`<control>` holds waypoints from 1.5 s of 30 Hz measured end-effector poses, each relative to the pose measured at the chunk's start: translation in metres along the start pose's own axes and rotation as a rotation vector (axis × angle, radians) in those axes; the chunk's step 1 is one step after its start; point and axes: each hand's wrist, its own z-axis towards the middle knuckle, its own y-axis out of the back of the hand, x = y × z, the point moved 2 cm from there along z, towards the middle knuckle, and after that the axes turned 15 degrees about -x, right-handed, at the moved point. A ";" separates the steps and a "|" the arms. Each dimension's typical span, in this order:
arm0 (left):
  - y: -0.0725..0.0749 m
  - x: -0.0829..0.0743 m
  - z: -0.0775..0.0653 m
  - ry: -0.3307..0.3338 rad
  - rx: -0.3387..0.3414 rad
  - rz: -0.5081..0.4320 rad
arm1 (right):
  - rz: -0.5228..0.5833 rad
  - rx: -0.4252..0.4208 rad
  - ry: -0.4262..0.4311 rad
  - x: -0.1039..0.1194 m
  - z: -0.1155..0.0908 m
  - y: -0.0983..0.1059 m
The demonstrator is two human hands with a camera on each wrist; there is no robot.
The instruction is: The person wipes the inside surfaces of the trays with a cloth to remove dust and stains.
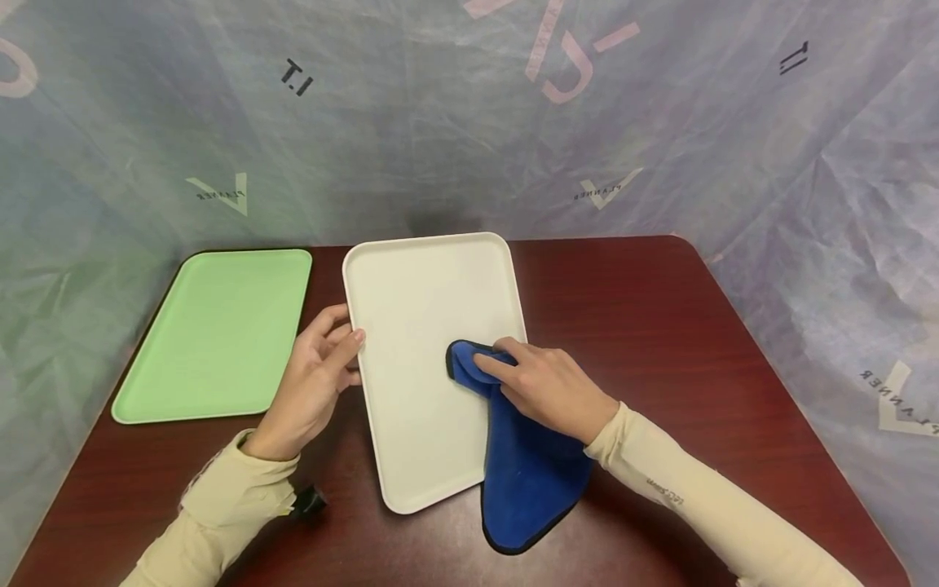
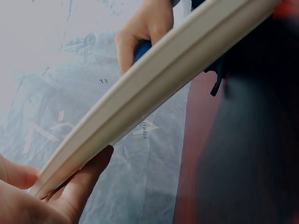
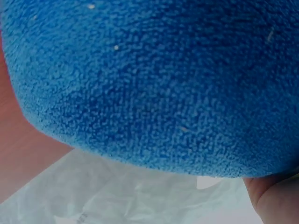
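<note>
A white rectangular tray (image 1: 418, 326) is held up off the table, tilted, its inner face toward the head camera. My left hand (image 1: 315, 379) grips its left edge, thumb on the rim and fingers behind; the left wrist view shows the tray's edge (image 2: 135, 84) between thumb and fingers. My right hand (image 1: 546, 383) pinches a bunched blue cloth (image 1: 531, 481) with dark edging against the tray's face, right of the middle. The cloth's loose part hangs below that hand past the tray's lower right edge. In the right wrist view the cloth (image 3: 140, 93) hides most of the hand.
A light green tray (image 1: 220, 334) lies on the left side of the dark red wooden table (image 1: 631, 326). Near my left sleeve is a small black object (image 1: 308, 500), its kind unclear. Grey printed sheeting (image 1: 411, 122) hangs behind and along both sides.
</note>
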 end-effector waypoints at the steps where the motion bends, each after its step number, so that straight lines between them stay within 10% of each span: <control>1: 0.000 0.000 0.000 0.002 0.000 0.000 | -0.002 0.001 -0.008 -0.001 -0.001 0.000; 45: 0.010 -0.001 0.000 -0.040 0.019 0.033 | -0.053 -0.043 0.000 -0.006 -0.012 -0.002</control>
